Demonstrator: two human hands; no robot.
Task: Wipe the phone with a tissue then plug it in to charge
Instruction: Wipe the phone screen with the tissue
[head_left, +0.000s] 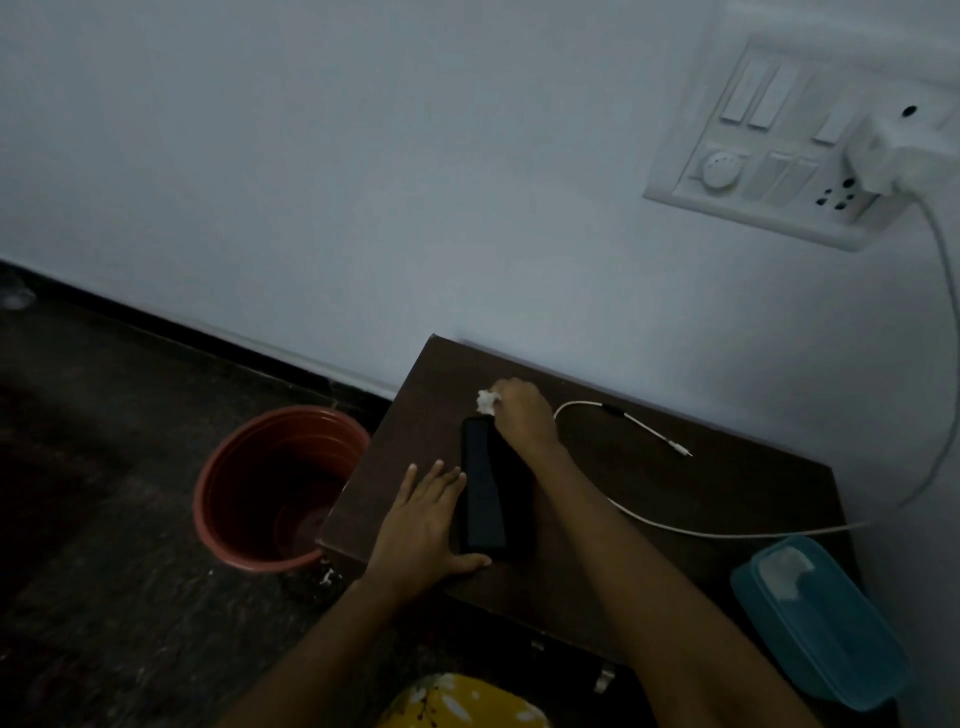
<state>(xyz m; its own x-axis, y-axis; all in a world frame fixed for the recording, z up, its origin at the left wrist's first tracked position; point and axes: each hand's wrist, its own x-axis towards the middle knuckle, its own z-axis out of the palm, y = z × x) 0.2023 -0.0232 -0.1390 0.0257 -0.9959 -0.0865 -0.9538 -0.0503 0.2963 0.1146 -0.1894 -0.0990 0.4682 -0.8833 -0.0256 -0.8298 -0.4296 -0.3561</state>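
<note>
A black phone lies flat on a dark brown table. My left hand rests flat on the table against the phone's left edge and near corner, steadying it. My right hand is closed on a crumpled white tissue at the phone's far end. A white charging cable loops across the table to the right of the phone, its free plug tip lying bare on the wood. The cable runs up to a white charger plugged into the wall socket.
An orange-red bucket stands on the dark floor left of the table. A blue lidded box sits at the table's near right corner. A white switch panel is on the wall above. The scene is dim.
</note>
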